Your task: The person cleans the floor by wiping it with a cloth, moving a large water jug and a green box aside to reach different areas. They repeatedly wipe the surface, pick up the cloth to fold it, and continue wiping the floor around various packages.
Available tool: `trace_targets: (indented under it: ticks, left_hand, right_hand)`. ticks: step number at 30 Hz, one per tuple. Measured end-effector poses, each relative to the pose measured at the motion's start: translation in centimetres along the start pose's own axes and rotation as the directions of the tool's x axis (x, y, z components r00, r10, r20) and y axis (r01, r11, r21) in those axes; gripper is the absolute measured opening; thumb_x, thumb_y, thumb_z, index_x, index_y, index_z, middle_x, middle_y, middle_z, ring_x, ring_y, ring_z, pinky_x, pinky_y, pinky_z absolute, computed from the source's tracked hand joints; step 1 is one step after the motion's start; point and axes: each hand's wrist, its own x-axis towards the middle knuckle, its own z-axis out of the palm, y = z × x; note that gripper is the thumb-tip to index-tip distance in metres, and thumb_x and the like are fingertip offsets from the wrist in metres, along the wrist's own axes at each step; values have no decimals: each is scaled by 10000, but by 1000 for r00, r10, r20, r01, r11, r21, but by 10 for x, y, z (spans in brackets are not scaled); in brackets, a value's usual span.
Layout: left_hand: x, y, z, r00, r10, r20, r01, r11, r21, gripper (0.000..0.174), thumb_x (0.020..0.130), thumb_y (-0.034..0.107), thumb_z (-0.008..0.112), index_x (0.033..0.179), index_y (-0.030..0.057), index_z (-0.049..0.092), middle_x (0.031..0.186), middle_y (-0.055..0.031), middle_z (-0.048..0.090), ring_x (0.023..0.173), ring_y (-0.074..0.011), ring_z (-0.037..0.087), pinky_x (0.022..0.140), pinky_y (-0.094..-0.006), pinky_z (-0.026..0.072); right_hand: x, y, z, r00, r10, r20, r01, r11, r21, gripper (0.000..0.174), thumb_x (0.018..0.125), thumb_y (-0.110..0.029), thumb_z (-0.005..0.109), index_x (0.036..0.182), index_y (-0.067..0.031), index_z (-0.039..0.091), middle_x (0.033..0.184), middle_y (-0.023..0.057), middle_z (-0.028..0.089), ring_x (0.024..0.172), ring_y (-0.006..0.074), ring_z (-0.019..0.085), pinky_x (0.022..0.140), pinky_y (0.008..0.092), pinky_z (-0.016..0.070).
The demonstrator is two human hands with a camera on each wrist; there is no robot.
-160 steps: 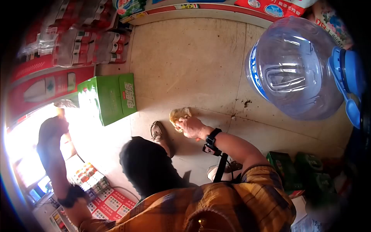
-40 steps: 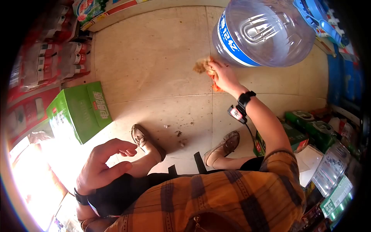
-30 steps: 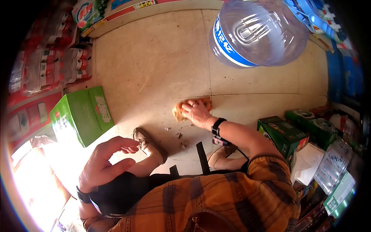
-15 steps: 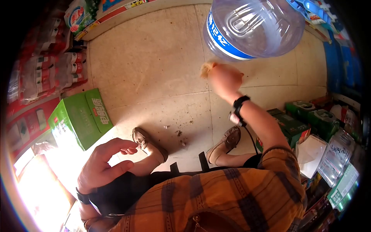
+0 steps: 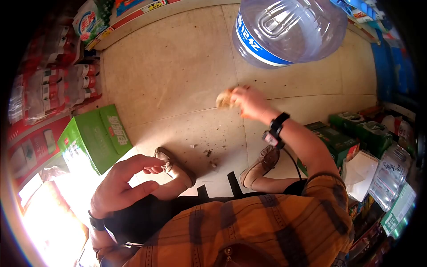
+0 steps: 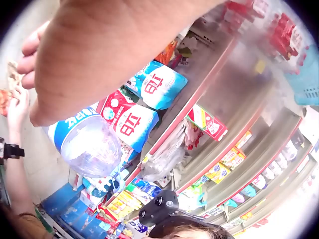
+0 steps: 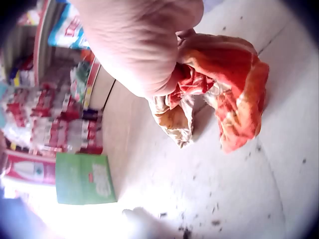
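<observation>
My right hand [image 5: 253, 103] grips a crumpled cloth [image 5: 225, 99] over the tiled floor, below the big clear water bottle in the head view. In the right wrist view the cloth [image 7: 239, 94] shows orange-red and cream parts, bunched under the fingers and hanging out past them. Dark crumbs of dirt [image 5: 209, 152] lie on the floor between the shoes. My left hand [image 5: 124, 183] hangs over the left knee with loosely bent fingers and holds nothing. The left wrist view shows its palm side [image 6: 94, 55] close up.
A large clear bottle [image 5: 289, 31] with a blue label stands at the upper right. A green box [image 5: 95, 138] and bottle packs [image 5: 53, 91] line the left side. Dark green cartons [image 5: 331, 142] and a clear package [image 5: 389, 175] sit at the right. Shelves [image 6: 209, 89] run beyond the bottle.
Over the last second my right hand, with the cloth, swept from near the dirt up toward the bottle, then came back a little down and left. My left hand has barely moved.
</observation>
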Motion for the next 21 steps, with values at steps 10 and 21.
trace_targets:
  ticks: [10, 21]
  left_hand:
    - [-2, 5, -5, 1000, 0, -15, 0, 1000, -9, 409, 850, 26, 669, 1249, -7, 583, 1093, -125, 659, 998, -225, 628, 889, -337, 488]
    - [9, 2, -11, 997, 58, 46, -59, 998, 23, 429, 829, 25, 681, 1243, -19, 577, 1079, -140, 657, 981, -246, 629, 875, -340, 482]
  right_hand:
    - [52, -43, 95, 978, -172, -121, 136, 956, -261, 269, 914, -201, 514, 1149, -167, 640, 1223, 51, 523, 1020, 288, 533, 729, 423, 487]
    - [-9, -23, 22, 961, -157, 226, 100, 965, 243, 296, 719, 28, 613, 894, -193, 702, 1004, -5, 698, 929, 225, 654, 783, 382, 530]
